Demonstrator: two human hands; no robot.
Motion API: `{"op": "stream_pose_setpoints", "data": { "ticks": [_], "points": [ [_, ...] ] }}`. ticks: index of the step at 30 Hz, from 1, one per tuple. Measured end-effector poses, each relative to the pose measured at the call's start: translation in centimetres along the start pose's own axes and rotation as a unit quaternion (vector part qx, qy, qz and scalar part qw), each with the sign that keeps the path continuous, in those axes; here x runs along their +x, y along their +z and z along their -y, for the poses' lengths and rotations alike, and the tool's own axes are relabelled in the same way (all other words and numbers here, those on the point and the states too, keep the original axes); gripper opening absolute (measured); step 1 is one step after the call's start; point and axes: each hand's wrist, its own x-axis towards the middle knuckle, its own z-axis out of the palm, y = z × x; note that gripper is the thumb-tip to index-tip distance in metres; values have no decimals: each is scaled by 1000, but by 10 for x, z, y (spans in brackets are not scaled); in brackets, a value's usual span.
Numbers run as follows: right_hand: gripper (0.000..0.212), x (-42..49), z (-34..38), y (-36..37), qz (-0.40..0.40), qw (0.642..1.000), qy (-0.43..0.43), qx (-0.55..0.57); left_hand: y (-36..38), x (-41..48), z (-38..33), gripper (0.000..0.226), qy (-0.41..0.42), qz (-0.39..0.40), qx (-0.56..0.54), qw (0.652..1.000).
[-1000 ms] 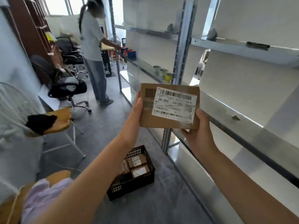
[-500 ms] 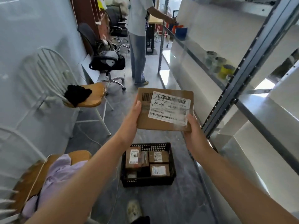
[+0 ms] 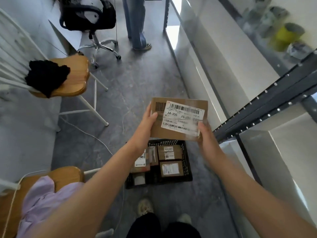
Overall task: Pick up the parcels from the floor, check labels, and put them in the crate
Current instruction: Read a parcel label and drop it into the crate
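— Where's your parcel (image 3: 178, 119)?
— Up in the air over the far edge of the black crate (image 3: 186, 162), label (image 3: 183, 118) facing you.
— And your grip?
— Your left hand (image 3: 147, 124) clasps its left edge, your right hand (image 3: 205, 134) its lower right corner.

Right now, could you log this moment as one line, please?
left hand, right hand: hold parcel | label J4-J06 | above crate

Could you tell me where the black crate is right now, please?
In the head view the black crate sits on the floor at lower centre, directly below the parcel held in both hands, with the metal shelving to its right.
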Motion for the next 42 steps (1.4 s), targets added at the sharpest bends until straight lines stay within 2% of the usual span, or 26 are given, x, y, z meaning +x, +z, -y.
{"op": "stream_pose_setpoints", "data": {
  "ticks": [7, 12, 16, 21, 23, 25, 29, 33, 42],
  "points": [
    [26, 99, -132, -6, 28, 995, 90, -31, -21, 84, 136, 66, -91, -40, 18, 995],
    [49, 160, -266, -2, 51, 989, 131, -46, -42, 133, 267, 76, -150, -58, 16, 987],
    [46, 205, -378, 1, 54, 986, 150, -43, -61, 170, 377, 57, -181, -84, 29, 980],
    [33, 251, -494, 7, 67, 981, 180, -31, -73, 207, 490, 57, -200, -137, 85, 966],
    [40, 265, -523, 11, 76, 982, 173, -23, -77, 221, 516, 53, -187, -177, 127, 958],
    [53, 277, -547, 13, 79, 981, 178, -14, -79, 234, 534, 49, -170, -206, 166, 949],
    [51, 286, -571, 22, 73, 986, 149, -32, -77, 248, 551, 52, -130, -245, 229, 933],
    [52, 289, -572, 29, 74, 989, 126, -34, -71, 251, 552, 58, -102, -291, 308, 900],
    [52, 288, -566, 30, 99, 988, 114, -18, -64, 249, 562, 58, -48, -307, 455, 834]
  ]
}}
